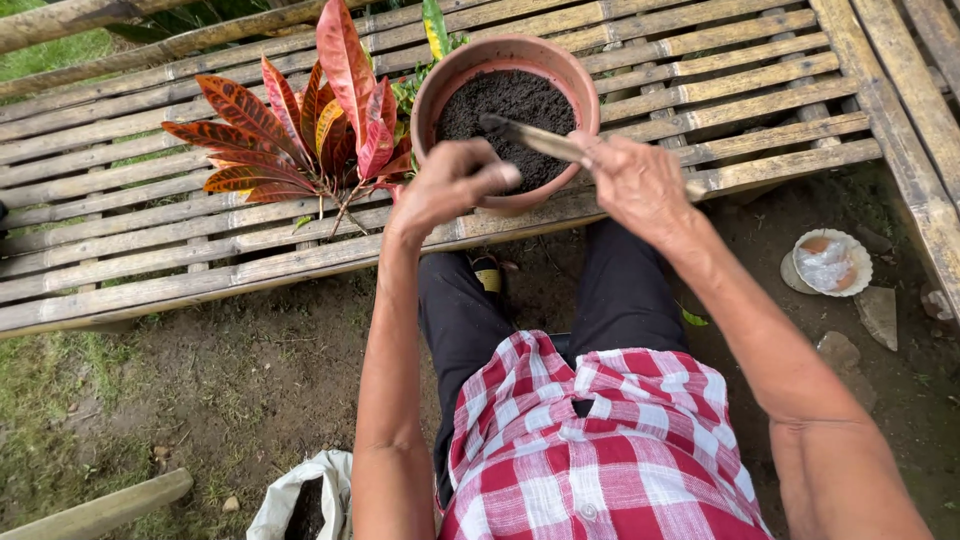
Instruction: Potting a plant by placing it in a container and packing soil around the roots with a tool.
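Observation:
A terracotta pot [455, 75] filled with dark soil [505, 105] stands tilted at the front edge of a bamboo slat bench [150, 180]. My left hand [445, 185] grips the pot's near rim, fingers curled over it. My right hand [635, 185] is shut on a knife [535, 140], whose blade lies over the soil with its tip in the pot. A cut plant with red, orange and green leaves [315, 130] lies on the bench just left of the pot.
A white sack with dark soil [300, 500] sits on the dirt ground at my lower left. A shell-like dish holding a plastic bag [828, 262] lies on the ground at right, near stones. Grass borders the left.

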